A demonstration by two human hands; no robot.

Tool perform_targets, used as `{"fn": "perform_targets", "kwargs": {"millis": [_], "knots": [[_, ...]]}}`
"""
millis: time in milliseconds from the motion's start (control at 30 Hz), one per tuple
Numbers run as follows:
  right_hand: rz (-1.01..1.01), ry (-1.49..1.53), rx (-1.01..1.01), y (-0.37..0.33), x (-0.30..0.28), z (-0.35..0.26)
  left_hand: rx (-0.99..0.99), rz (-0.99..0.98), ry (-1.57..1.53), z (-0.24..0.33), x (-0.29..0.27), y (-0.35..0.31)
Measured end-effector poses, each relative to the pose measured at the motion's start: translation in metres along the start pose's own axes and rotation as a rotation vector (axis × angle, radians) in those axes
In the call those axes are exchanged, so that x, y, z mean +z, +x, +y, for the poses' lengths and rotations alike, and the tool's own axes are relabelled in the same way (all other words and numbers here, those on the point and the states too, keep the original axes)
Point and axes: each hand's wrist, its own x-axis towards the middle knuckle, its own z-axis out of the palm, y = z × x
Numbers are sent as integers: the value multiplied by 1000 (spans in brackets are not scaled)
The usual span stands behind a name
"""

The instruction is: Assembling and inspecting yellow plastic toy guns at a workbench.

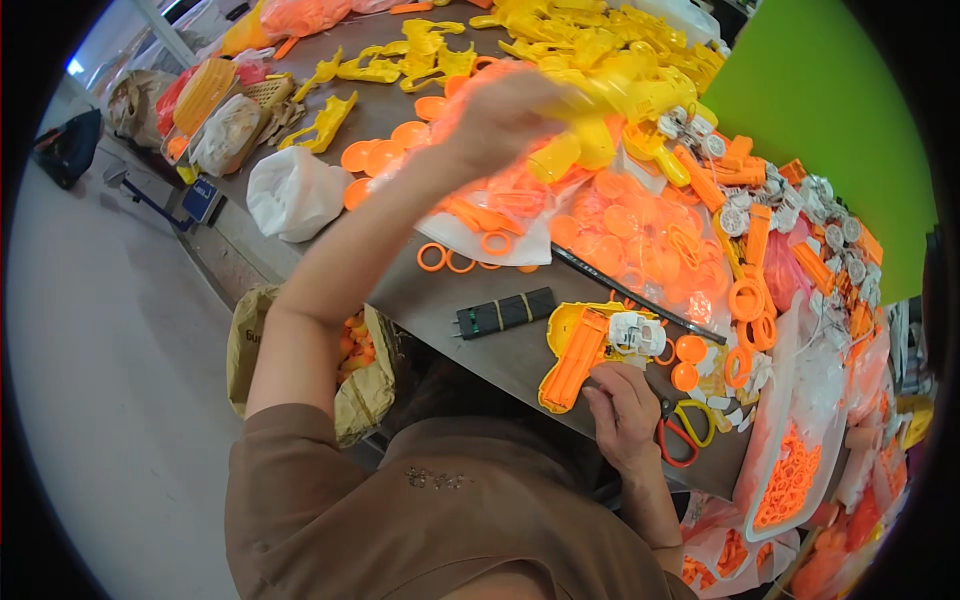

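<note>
My left hand (pixel 505 118) is stretched out over the far side of the table, smeared by motion. Its fingers are closed on a yellow plastic shell (pixel 603 92), blurred along with it. Close to the table's front edge lies another yellow plastic shell (pixel 551 398), open side up. An orange box-shaped part (pixel 580 358) and a white mechanism (pixel 636 333) sit in it. My right hand (pixel 625 412) grips the lower right of this assembly with curled fingers, some of them hidden. Scissors (pixel 688 432) with red and yellow handles lie right beside that hand.
Yellow shells (pixel 570 35) are heaped at the back. Orange discs (pixel 640 235) lie in clear bags mid-table. A banded black bundle (pixel 505 313) and a black strip (pixel 640 295) lie nearer. A white tub (pixel 785 430) holds small orange parts; a paper sack (pixel 365 395) stands below.
</note>
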Motion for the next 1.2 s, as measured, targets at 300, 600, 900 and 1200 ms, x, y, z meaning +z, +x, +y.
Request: {"fn": "perform_targets", "kwargs": {"millis": [300,600,900,1200], "knots": [[-87,-6,25,-3,4,1,-158,205,753,-91,-24,22],[-99,20,-1,-3,10,5,-1400,-573,1166,-145,-194,-112],[56,-40,-111,13,-14,-6,-559,43,674,-39,-127,-7],[-29,654,273,20,-35,-16,-874,-795,-824,155,-17,-36]]}}
